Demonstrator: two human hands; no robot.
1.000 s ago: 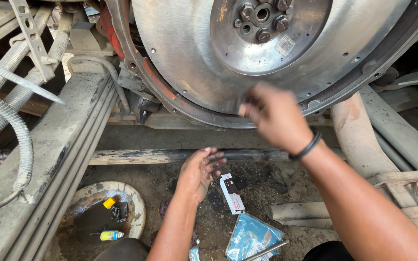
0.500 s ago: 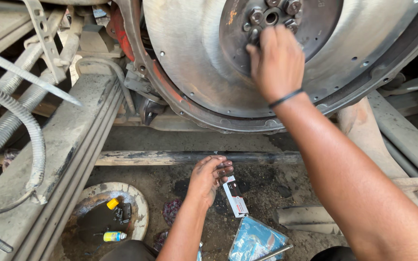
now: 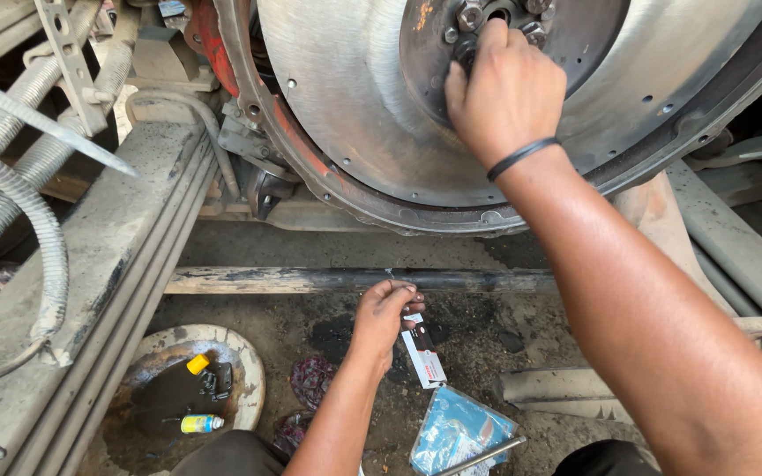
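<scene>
Flywheel bolts (image 3: 472, 18) sit at hub centre, overhead. Right hand (image 3: 506, 88) closed on one, likely finger-threading it. Left hand (image 3: 385, 313) curled loosely near small box (image 3: 422, 354) on ground. Next probably needs wrench.

Brushed bare-metal flywheel (image 3: 354, 115), dull grey; rusty bolts (image 3: 471, 16); glossy blue plastic packet (image 3: 456, 432); rough dusty ground (image 3: 310, 247).

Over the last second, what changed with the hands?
The right hand moved up from the flywheel's lower rim to the bolts at its hub, fingers now on them. The left hand stayed low over the dirty ground by the small white box, closing slightly. The blue packet and round pan stayed put.
</scene>
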